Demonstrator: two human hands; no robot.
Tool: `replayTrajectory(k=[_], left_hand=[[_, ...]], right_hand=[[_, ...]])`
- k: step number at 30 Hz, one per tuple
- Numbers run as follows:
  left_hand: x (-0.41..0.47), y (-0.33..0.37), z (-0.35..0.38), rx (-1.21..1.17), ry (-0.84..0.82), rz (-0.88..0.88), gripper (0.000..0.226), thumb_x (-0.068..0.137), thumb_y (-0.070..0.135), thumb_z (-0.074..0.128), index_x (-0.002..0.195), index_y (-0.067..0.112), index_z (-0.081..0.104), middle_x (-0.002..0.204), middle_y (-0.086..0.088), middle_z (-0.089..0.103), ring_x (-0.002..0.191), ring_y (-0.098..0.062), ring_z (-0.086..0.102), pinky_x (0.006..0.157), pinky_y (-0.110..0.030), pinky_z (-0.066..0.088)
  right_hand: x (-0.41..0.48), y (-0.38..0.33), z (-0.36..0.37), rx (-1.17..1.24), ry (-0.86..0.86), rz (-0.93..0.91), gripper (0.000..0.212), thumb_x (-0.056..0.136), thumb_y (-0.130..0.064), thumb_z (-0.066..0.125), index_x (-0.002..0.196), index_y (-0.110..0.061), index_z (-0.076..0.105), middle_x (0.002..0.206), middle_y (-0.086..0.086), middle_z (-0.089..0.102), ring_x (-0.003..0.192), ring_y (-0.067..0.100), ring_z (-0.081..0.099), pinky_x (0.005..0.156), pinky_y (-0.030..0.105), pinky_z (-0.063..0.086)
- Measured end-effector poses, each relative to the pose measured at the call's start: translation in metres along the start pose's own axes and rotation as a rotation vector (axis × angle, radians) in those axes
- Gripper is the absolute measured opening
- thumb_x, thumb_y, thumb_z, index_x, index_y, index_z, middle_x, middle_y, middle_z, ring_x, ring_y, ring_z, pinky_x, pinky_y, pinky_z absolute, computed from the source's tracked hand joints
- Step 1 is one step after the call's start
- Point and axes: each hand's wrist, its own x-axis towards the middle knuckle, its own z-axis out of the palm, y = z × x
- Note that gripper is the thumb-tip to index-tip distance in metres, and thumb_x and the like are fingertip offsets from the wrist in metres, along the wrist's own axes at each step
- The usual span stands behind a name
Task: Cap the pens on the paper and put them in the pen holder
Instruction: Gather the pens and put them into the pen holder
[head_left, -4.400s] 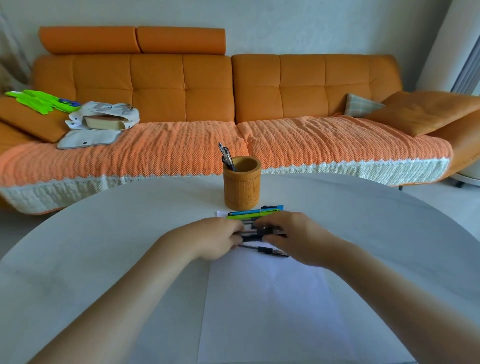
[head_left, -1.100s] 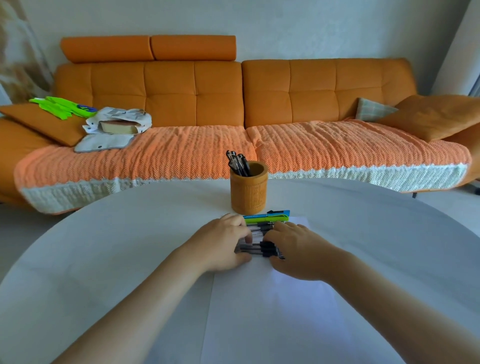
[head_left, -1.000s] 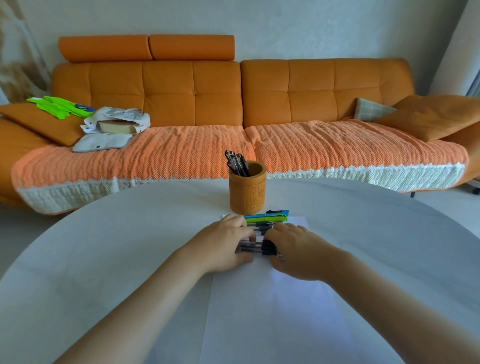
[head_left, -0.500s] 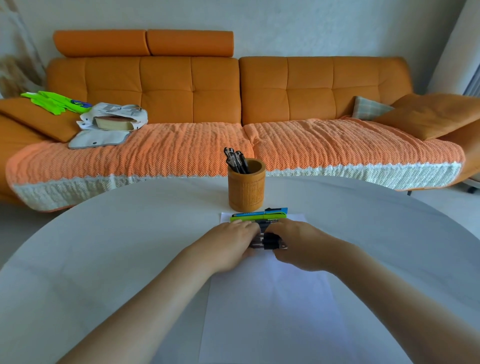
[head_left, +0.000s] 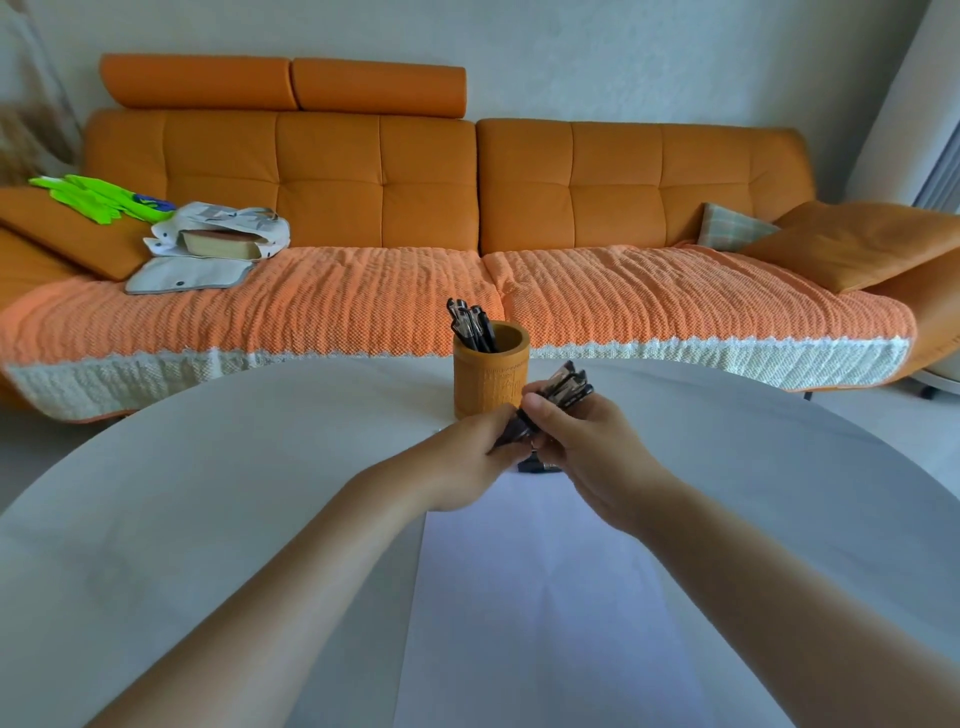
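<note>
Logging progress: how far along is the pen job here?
Done: several black pens stand in the pen holder. In hand: left hand and right hand grip a bundle of dark pens beside the holder. Left: bundle goes in; a dark piece lies on the paper under the hands.

Bundled black pens (head_left: 567, 387) tilt above white paper (head_left: 519, 597), before tan pen holder (head_left: 491, 382).

Black pens (head_left: 569, 387), tan pen holder (head_left: 491, 382), white paper (head_left: 519, 597), orange sofa (head_left: 623, 176).

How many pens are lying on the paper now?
1 in view: a black pen on the paper, partly under the right hand gripping the pen bundle; more may be hidden.
</note>
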Motion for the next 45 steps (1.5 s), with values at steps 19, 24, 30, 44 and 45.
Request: replayTrajectory(k=[19, 24, 30, 44, 45], left_hand=[[0.082, -0.034, -0.072, -0.191, 0.620, -0.096, 0.075, 0.095, 0.041, 0.052, 0.153, 0.027, 0.006, 0.161, -0.001, 0.013, 0.147, -0.022, 0.016, 0.117, -0.046, 0.023], [0.084, -0.047, -0.066, -0.173, 0.641, -0.032, 0.065, 0.094, 0.038, 0.056, 0.149, 0.025, 0.024, 0.153, 0.000, 0.034, 0.139, -0.018, 0.036, 0.111, -0.046, 0.035], [0.079, -0.049, -0.068, -0.210, 0.639, -0.007, 0.059, 0.095, 0.029, 0.057, 0.147, 0.030, 0.029, 0.150, 0.001, 0.038, 0.134, -0.015, 0.042, 0.108, -0.045, 0.039], [0.078, -0.040, -0.063, -0.264, 0.552, -0.087, 0.067, 0.101, 0.026, 0.046, 0.154, 0.025, 0.006, 0.159, 0.000, 0.022, 0.144, -0.020, 0.026, 0.113, -0.038, 0.027], [0.077, -0.040, -0.064, -0.242, 0.550, -0.091, 0.066, 0.101, 0.026, 0.046, 0.154, 0.025, 0.007, 0.159, 0.000, 0.023, 0.144, -0.020, 0.027, 0.112, -0.037, 0.028]], right_hand=[[0.135, -0.061, 0.016, -0.567, 0.460, -0.323, 0.021, 0.097, -0.029, 0.054, 0.098, -0.009, 0.061, 0.071, 0.002, 0.056, 0.056, 0.012, 0.046, 0.051, 0.026, 0.035], [0.154, -0.043, 0.024, -0.864, 0.309, -0.207, 0.015, 0.096, -0.029, 0.055, 0.096, -0.014, 0.054, 0.075, 0.002, 0.056, 0.067, 0.019, 0.055, 0.056, 0.032, 0.045], [0.164, -0.036, 0.029, -1.040, 0.151, -0.052, 0.027, 0.097, -0.032, 0.050, 0.119, -0.017, 0.050, 0.094, 0.000, 0.051, 0.107, 0.032, 0.053, 0.090, 0.045, 0.049], [0.143, -0.019, 0.022, -0.415, -0.037, -0.028, 0.081, 0.085, -0.024, 0.040, 0.156, -0.024, 0.002, 0.163, 0.006, 0.013, 0.147, 0.029, 0.016, 0.117, 0.043, 0.020], [0.141, -0.015, 0.022, -0.460, -0.033, -0.046, 0.087, 0.078, -0.024, 0.041, 0.156, -0.026, 0.003, 0.161, 0.006, 0.019, 0.144, 0.030, 0.023, 0.116, 0.048, 0.026]])
